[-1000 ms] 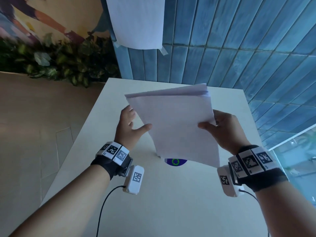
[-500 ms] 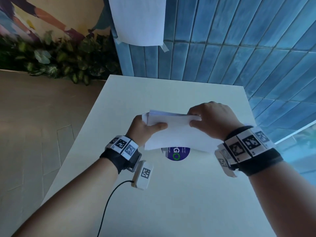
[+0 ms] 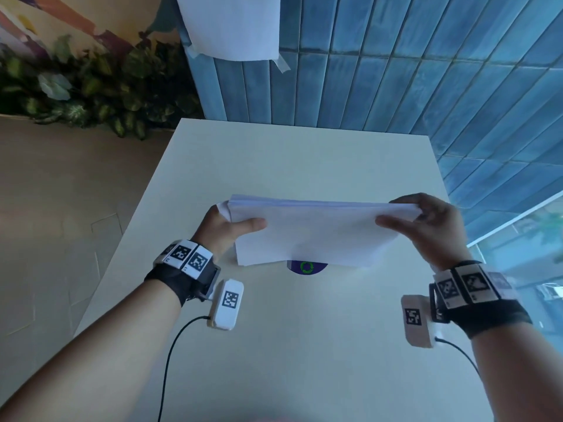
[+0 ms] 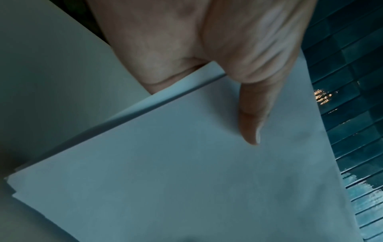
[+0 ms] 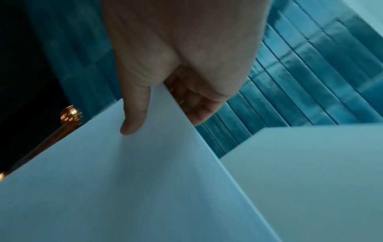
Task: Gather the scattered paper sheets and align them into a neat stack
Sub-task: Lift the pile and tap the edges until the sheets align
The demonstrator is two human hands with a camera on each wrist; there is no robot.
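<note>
A stack of white paper sheets stands on its long edge on the white table, tilted toward me. My left hand grips the stack's left end, thumb on the near face of the paper and fingers behind. My right hand grips the right end the same way, thumb in front of the paper, fingers behind. The left corners are slightly uneven and one sheet curls out at the top left.
A round purple sticker with a green ring peeks out under the stack. A blue tiled wall rises behind the table, with a white sheet taped to it. Leafy plants stand at back left. Cables trail from both wrist cameras.
The stack went from an upright, raised hold down to the table and turned lengthwise. My hands slid apart to its two short ends, with the right hand moving off the top edge.
</note>
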